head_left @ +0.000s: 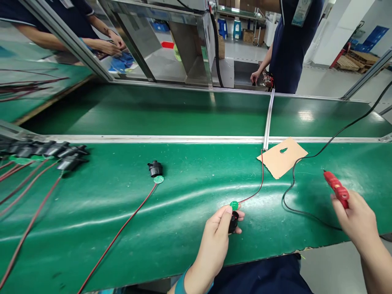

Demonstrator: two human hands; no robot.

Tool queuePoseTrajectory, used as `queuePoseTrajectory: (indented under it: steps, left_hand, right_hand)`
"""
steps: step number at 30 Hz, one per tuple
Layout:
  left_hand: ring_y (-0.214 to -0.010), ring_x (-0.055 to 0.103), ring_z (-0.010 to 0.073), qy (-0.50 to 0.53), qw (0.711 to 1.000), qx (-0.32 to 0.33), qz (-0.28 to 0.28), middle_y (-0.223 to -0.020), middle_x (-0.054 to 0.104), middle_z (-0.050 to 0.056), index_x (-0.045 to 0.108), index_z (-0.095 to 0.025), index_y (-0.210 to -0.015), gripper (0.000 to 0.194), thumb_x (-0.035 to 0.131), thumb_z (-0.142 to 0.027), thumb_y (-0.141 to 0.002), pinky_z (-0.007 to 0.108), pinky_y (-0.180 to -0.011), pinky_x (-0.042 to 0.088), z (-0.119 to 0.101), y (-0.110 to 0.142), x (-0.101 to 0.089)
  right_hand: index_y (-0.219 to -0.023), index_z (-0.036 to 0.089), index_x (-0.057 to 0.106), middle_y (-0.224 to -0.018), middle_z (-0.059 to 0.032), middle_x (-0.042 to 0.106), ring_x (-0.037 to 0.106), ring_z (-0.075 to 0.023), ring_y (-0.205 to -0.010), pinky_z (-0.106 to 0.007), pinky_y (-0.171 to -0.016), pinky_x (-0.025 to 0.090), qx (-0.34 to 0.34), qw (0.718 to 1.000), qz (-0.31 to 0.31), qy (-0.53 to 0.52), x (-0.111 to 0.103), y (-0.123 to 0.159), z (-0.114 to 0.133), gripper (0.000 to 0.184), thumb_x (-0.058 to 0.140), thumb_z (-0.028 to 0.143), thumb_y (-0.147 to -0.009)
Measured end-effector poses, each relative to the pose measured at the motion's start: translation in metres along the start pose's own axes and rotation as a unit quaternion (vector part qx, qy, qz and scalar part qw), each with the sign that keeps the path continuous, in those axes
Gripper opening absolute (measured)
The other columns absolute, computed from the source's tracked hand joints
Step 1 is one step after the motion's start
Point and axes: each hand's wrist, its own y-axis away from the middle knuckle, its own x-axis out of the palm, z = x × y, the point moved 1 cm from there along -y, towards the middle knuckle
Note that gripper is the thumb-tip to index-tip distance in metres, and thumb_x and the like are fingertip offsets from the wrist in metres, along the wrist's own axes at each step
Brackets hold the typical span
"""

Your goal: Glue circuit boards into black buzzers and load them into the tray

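My left hand (216,232) is closed around a round black plastic housing (233,222). A small green disc (234,205), apparently a circuit board, stands at its top by my thumb. From the disc a thin red wire (261,185) curves up to the metal strip. My right hand (358,216) grips a red glue gun (336,188), its dark tip pointing up and left, apart from the housing. Left of my hands, a similar black housing (155,168) lies on the bench with its own green disc (158,179) and red wire (118,234).
Several black housings (72,159) with wires sit in a row at far left. A brown cardboard piece (283,159) with a hole lies beside the metal strip (268,118). A black cable (294,175) crosses the right side. Two other people work beyond the frame.
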Motion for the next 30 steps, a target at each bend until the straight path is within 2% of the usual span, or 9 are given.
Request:
queuePoseTrajectory:
  steps: [4,7,9,11,13,16,19,25,30]
  left_hand:
    - [-0.083,0.063,0.0208,0.01,1.0,-0.001,0.019,-0.094,0.073,0.01,0.072,-0.015,-0.1,0.044,0.054,-0.055,-0.095,0.03,-0.065,0.053,0.0,0.005,-0.002]
    - [-0.079,0.063,0.0192,-0.009,0.999,0.002,0.045,-0.095,0.072,0.009,0.073,-0.015,-0.099,0.043,0.052,-0.053,-0.098,0.031,-0.068,0.052,-0.001,0.01,-0.003]
    - [-0.074,0.061,0.0169,-0.036,0.997,0.008,0.069,-0.097,0.073,0.009,0.073,-0.016,-0.097,0.044,0.05,-0.053,-0.099,0.031,-0.07,0.051,-0.002,0.014,-0.004]
    - [-0.07,0.06,0.0153,-0.072,0.993,0.019,0.092,-0.097,0.073,0.008,0.073,-0.016,-0.096,0.044,0.048,-0.052,-0.1,0.031,-0.072,0.05,-0.005,0.018,-0.005]
    - [-0.07,0.06,0.0154,-0.109,0.988,0.04,0.106,-0.093,0.072,0.007,0.073,-0.017,-0.096,0.043,0.047,-0.051,-0.101,0.031,-0.073,0.049,-0.007,0.023,-0.006]
    - [-0.073,0.06,0.0163,-0.15,0.979,0.073,0.112,-0.09,0.071,0.007,0.072,-0.017,-0.094,0.044,0.045,-0.051,-0.102,0.031,-0.074,0.049,-0.009,0.03,-0.01]
    - [-0.077,0.06,0.017,-0.157,0.979,0.076,0.106,-0.092,0.07,0.007,0.071,-0.017,-0.101,0.044,0.043,-0.051,-0.102,0.031,-0.077,0.049,-0.005,0.036,-0.016]
    - [-0.082,0.064,0.0189,-0.095,0.991,0.051,0.085,-0.108,0.068,0.01,0.062,-0.02,-0.124,0.049,0.036,-0.055,-0.103,0.033,-0.081,0.053,0.006,0.046,-0.032]
    - [-0.092,0.067,0.0212,-0.111,0.983,0.097,0.107,-0.113,0.069,0.009,0.064,-0.024,-0.122,0.037,0.065,-0.045,-0.092,0.032,-0.085,0.055,0.006,0.048,-0.035]
  right_hand:
    - [-0.118,0.015,0.069,-0.11,-0.0218,0.069,0.065,-0.0425,-0.097,-0.053,-0.07,0.053,0.037,0.992,0.051,0.106,0.008,-0.017,-0.023,0.045,0.048,0.046,-0.094]
    - [-0.122,0.015,0.066,-0.123,-0.0252,0.065,0.059,-0.0484,-0.111,-0.067,-0.085,0.049,0.0,0.996,-0.022,0.085,-0.009,-0.019,0.022,0.046,0.05,0.05,-0.096]
    - [-0.126,0.019,0.064,-0.123,-0.019,0.067,0.06,-0.0383,-0.118,-0.06,-0.102,0.045,-0.081,0.994,-0.053,-0.054,-0.021,-0.016,0.077,0.037,0.051,0.04,-0.099]
    - [-0.126,0.022,0.064,-0.123,-0.0128,0.069,0.06,-0.0291,-0.12,-0.048,-0.104,0.047,-0.207,0.949,0.107,-0.214,-0.023,-0.014,0.138,0.03,0.047,0.031,-0.103]
    - [-0.114,0.022,0.069,-0.109,-0.0081,0.074,0.065,-0.0225,-0.106,-0.04,-0.098,0.048,-0.272,0.861,0.288,-0.319,-0.018,-0.014,0.187,0.029,0.043,0.027,-0.105]
    - [-0.077,0.018,0.069,-0.075,-0.001,0.069,0.06,-0.0133,-0.068,-0.028,-0.07,0.048,-0.214,0.751,0.507,-0.365,-0.004,-0.018,0.223,0.037,0.045,0.027,-0.103]
    - [-0.066,0.016,0.064,-0.062,0.0031,0.06,0.047,-0.009,-0.054,-0.023,-0.054,0.036,-0.125,0.693,0.612,-0.358,0.004,-0.02,0.231,0.037,0.052,0.03,-0.099]
    - [-0.079,0.016,0.067,-0.066,0.0053,0.057,0.047,-0.0093,-0.06,-0.022,-0.056,0.035,-0.076,0.677,0.631,-0.37,0.002,-0.012,0.238,0.013,0.063,0.021,-0.09]
    - [-0.083,0.017,0.066,-0.069,0.0042,0.058,0.049,-0.0107,-0.064,-0.023,-0.059,0.036,-0.094,0.716,0.577,-0.382,-0.005,0.001,0.24,0.014,0.06,0.024,-0.093]
